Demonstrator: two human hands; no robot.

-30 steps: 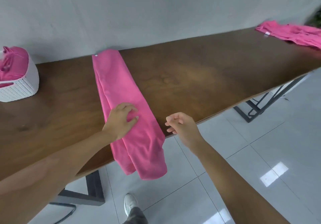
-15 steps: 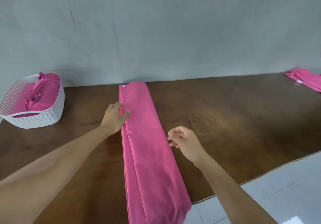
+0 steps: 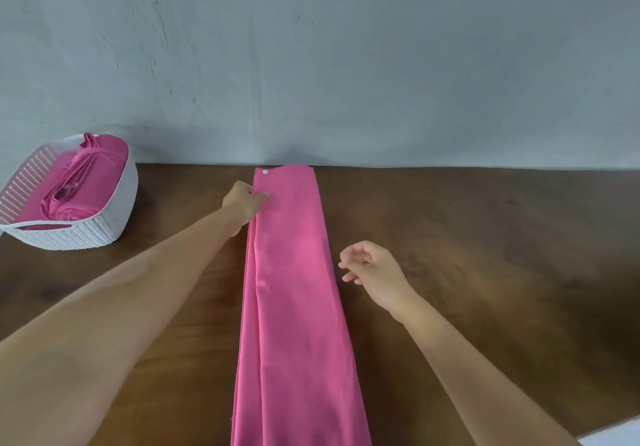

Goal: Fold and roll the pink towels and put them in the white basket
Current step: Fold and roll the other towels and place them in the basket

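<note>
Pink towel [image 3: 298, 290], folded into a long strip, lay across the wooden desk [image 3: 485, 238] from the wall toward the near edge.

No writing was legible; a small white dot near its far left corner was perhaps a snap or tag. The left hand [image 3: 244, 203] pinched the towel's left edge just below that dot. The right hand [image 3: 372, 269] hovered beside the right edge, fingers loosely curled, holding nothing. The white basket [image 3: 104, 227] sat far left, holding rolled pink towels [image 3: 83, 182].

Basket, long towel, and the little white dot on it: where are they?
white basket [image 3: 86, 234]: head view, front woven wall.
long towel [image 3: 298, 307]: head view, middle of strip.
white dot [image 3: 265, 171]: head view, towel's far left corner.
</note>
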